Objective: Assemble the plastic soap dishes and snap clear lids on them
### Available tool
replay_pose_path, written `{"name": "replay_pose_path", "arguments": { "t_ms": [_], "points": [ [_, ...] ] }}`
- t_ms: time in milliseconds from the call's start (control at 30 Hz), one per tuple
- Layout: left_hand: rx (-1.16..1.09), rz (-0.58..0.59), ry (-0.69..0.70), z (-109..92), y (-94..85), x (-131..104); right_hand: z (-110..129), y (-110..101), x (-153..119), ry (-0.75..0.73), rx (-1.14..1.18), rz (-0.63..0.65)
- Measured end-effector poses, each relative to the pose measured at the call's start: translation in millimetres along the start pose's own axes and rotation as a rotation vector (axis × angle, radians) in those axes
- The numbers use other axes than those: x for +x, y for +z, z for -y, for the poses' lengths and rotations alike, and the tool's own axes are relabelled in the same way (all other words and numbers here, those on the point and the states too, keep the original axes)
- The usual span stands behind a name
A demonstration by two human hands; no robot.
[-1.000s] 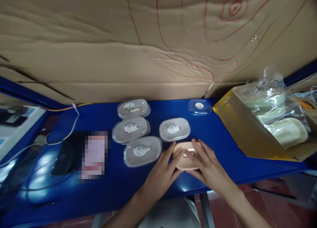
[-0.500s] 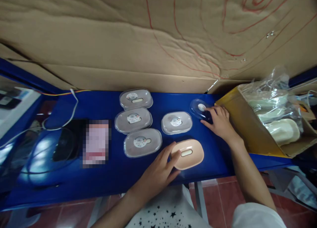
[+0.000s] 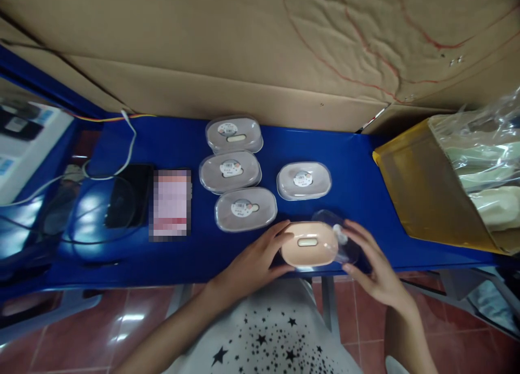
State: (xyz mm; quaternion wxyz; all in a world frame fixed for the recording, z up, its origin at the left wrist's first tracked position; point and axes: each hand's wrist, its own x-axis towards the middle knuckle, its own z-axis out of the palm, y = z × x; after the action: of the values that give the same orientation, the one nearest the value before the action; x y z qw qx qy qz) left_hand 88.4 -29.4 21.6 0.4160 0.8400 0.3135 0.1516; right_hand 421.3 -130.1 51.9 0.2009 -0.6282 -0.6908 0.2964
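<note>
My left hand (image 3: 262, 253) grips the left end of a peach oval dish (image 3: 294, 249) that has a pale slot in its middle. My right hand (image 3: 376, 263) holds a clear plastic lid (image 3: 348, 250) with a round white sticker, fingers at its far edge and thumb at its near edge. The lid partly overlaps the right end of the dish; whether it touches is hard to tell. Just beyond lies a greyish oval dish (image 3: 288, 181) under a clear, labelled lid. To the left, a column of similar lidded dishes (image 3: 260, 211) lies on the blue table (image 3: 349, 157).
An open cardboard carton (image 3: 406, 189) at the right holds pale green and cream dishes in plastic film. A blurred pink card (image 3: 169, 200), a black device (image 3: 132, 192) and a white cable (image 3: 130, 146) lie at the left. A cardboard wall (image 3: 182, 81) stands behind.
My right hand has brought the clear lid from the far right of the table back to the peach dish. My left hand stays on the dish. The camera view has shifted.
</note>
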Motion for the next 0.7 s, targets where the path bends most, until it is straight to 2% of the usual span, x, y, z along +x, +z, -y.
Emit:
{"name": "replay_pose_path", "arguments": {
  "t_ms": [67, 133, 267, 400, 533, 700],
  "points": [
    [-0.05, -0.026, -0.013, 2.1, 4.0, -0.5, 13.8, 15.6, -1.8, -0.086, 0.008, 0.058],
    [-0.056, -0.026, -0.026, 2.9, 5.0, -1.0, 22.9, 27.5, 2.5, -0.175, -0.016, 0.062],
    [-0.037, 0.007, -0.025, 2.4, 0.8, -3.7, 28.9, 33.1, 13.2, -0.29, -0.114, 0.074],
    [-0.055, 0.043, -0.006, 4.8, -2.2, -7.2, 24.9, 30.7, 18.7, -0.366, -0.19, 0.109],
    [-0.024, 0.041, 0.0, 6.4, -1.9, -6.3, 16.0, 39.3, 23.5, -0.407, -0.232, 0.08],
    [0.219, -0.018, 0.137, -12.2, -12.9, -12.8, 4.2, 44.9, 21.8, -0.39, -0.27, 0.077]
  ]
}}
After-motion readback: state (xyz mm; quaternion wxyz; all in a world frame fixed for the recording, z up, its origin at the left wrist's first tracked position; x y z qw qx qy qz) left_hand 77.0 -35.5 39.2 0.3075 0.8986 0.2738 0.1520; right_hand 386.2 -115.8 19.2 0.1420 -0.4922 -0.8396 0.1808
